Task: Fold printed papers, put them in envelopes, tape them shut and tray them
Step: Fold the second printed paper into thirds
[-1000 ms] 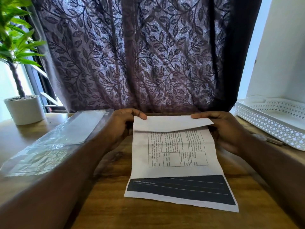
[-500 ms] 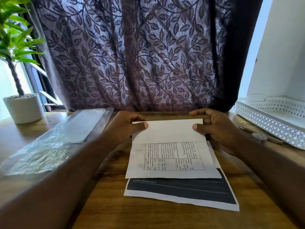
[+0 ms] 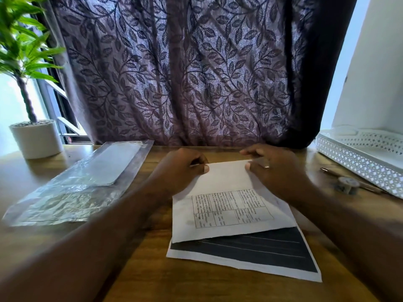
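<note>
A printed paper (image 3: 226,205) with a table on it lies partly folded in the middle of the wooden table (image 3: 196,286), its top flap bent toward me. My left hand (image 3: 181,171) pinches the flap's left edge, thumb on top. My right hand (image 3: 274,171) pinches the right edge in the same way. A second printed sheet (image 3: 250,251) with a dark band lies flat underneath, nearer to me. A clear plastic pack of white envelopes (image 3: 87,175) rests at the left. The white perforated tray (image 3: 359,158) stands at the far right.
A potted plant (image 3: 36,138) stands at the back left corner. A small tape roll (image 3: 346,185) and a pen (image 3: 331,172) lie just in front of the tray. A leaf-patterned curtain (image 3: 185,73) hangs behind the table.
Both hands have drawn the paper's top flap toward me and closer together, so the folded part now covers more of the sheet. The lower edge has lifted off the dark sheet.
</note>
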`<state>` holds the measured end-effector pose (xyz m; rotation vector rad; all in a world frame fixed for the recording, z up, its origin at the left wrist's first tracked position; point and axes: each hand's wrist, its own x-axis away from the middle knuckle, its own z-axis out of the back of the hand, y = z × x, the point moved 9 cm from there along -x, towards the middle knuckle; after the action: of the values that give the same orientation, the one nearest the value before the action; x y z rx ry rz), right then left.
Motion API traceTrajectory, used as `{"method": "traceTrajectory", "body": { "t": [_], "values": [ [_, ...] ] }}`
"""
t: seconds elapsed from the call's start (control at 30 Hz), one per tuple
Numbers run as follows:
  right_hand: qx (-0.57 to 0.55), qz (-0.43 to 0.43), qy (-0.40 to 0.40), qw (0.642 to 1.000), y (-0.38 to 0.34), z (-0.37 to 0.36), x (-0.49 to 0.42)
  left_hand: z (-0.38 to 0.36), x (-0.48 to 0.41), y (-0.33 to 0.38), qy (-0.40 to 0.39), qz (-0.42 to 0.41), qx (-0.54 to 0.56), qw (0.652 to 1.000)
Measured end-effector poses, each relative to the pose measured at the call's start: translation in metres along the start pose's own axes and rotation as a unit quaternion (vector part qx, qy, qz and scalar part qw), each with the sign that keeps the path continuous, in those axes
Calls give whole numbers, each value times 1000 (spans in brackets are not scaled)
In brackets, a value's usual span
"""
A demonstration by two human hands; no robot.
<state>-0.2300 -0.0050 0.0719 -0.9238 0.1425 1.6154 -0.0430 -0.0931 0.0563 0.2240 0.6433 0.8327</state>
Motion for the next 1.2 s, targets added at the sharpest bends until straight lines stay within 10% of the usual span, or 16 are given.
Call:
{"method": "traceTrajectory", "body": {
  "t": [0.33, 0.97, 1.2],
  "values": [
    [101, 140, -66, 983, -45, -25, -1, 5, 14, 57, 65, -155, -52, 984],
    [-149, -100, -190, 965, 41, -19, 4, 9, -2, 6, 0, -35, -28, 999],
    [-193, -101, -107, 970, 26, -10, 1, 10, 4, 12, 18, -28, -80, 996]
  ]
}}
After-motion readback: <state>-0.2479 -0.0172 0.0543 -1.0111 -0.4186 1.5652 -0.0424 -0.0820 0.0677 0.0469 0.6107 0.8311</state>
